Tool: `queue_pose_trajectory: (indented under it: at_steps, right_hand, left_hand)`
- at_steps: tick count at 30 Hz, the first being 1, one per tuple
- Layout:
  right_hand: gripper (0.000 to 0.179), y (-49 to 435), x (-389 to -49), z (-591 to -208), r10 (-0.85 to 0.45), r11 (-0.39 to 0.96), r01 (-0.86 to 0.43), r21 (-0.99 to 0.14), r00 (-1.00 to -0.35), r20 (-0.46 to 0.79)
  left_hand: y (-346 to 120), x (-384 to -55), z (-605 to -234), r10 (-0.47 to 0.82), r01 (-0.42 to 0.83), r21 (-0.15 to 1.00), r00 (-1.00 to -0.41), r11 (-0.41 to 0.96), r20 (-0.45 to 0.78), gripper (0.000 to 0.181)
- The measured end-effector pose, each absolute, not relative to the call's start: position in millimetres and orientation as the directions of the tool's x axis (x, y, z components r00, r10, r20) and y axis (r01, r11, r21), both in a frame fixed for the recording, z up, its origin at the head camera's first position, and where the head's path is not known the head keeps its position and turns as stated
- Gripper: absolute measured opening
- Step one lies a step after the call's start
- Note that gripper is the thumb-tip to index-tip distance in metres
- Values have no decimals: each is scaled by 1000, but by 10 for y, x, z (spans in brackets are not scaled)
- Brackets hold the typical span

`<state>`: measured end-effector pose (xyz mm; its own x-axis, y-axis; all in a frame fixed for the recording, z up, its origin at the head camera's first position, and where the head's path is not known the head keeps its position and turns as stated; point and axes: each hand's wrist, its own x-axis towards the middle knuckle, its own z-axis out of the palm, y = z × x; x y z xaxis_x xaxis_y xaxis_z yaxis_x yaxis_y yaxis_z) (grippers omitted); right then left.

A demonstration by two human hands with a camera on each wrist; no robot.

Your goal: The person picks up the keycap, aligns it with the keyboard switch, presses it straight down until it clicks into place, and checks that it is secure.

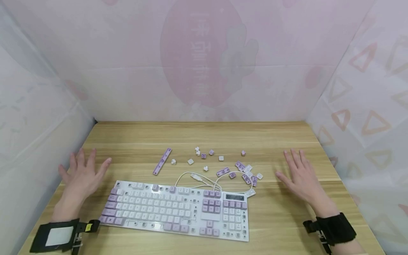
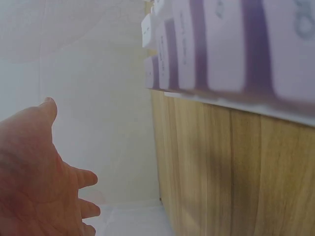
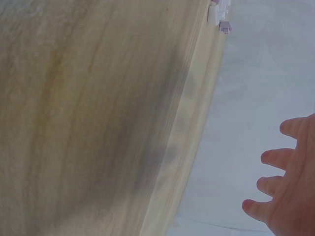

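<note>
A white and lilac keyboard [image 1: 153, 209] lies on the wooden table, with several keycaps off and bare switches showing. Left of it, my left hand [image 1: 81, 175] is spread with straight fingers and holds nothing. In the left wrist view that hand [image 2: 39, 172] appears beside the keyboard's lilac edge keys [image 2: 224, 44]. My right hand [image 1: 301, 177] is also spread and holds nothing, to the right of the loose keycaps [image 1: 247, 179]. The right wrist view shows its fingers [image 3: 278, 160] apart. Behind the keyboard lies a long purple spacebar keycap [image 1: 162, 161].
Several small white and purple keycaps [image 1: 204, 156] are scattered behind the keyboard. A white cable [image 1: 183, 174] loops there, its USB plug [image 1: 196, 177] among the coils. Pale printed cloth [image 1: 127, 71] walls the table [image 1: 274, 134] at the back and both sides.
</note>
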<state>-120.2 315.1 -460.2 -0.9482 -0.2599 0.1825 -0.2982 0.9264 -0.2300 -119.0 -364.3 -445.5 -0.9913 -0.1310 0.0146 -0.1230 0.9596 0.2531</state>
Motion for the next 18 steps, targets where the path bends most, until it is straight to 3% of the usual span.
queue_pose_trajectory:
  at_steps: [18]
  right_hand:
    - [84,3079,-1107,-4556,-263,927,-306,-218,-942,207]
  left_hand:
    - [-3624,-1015,-4420,-125,-123,299,-992,946,-13,86]
